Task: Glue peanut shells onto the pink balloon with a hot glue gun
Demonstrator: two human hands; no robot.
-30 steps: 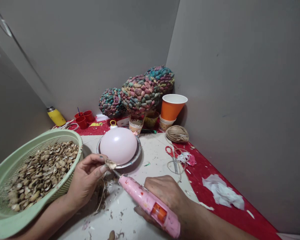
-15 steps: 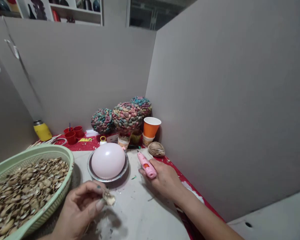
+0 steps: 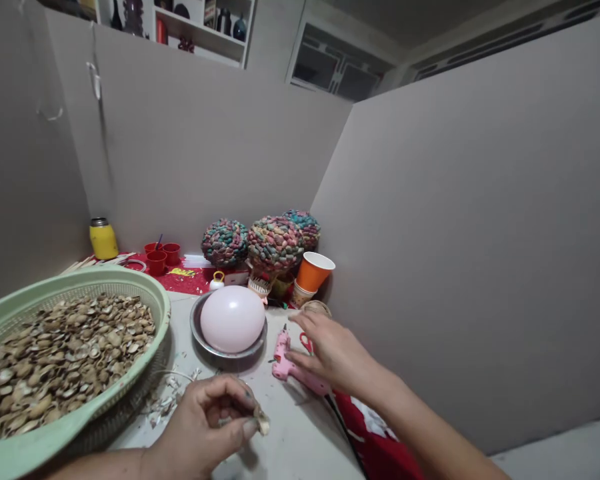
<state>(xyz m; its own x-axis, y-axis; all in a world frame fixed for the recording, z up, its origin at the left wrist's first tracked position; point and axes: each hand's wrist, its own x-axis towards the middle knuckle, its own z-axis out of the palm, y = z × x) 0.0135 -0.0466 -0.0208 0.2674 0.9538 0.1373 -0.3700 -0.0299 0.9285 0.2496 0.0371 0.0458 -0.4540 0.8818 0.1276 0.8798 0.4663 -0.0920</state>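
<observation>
My left hand (image 3: 215, 417) is closed, pinching a pale brown peanut shell (image 3: 263, 421) between thumb and fingertips, low over the table. My right hand (image 3: 337, 350) has its fingers apart, just over a pink hot glue gun (image 3: 300, 375) that lies on its side on the white tabletop. No grip on the gun shows; whether the thumb touches it I cannot tell. Beyond the hands, a pale pink balloon (image 3: 233, 319) rests in a shallow metal bowl (image 3: 195, 327). To the left stands a green plastic basket (image 3: 160, 293) holding many peanut shells (image 3: 80, 347).
Behind the bowl are shell-covered balls (image 3: 275, 243), an orange paper cup (image 3: 315, 270), red cups (image 3: 156, 262) and a yellow bottle (image 3: 103, 239). Red scissors handles (image 3: 306, 343) and twine (image 3: 316, 307) lie partly behind my right hand. Grey panels (image 3: 455, 213) enclose the table.
My right hand carried the glue gun away from the shell to the right of the bowl, set it down and let go. My left hand kept the shell. The view has tilted up.
</observation>
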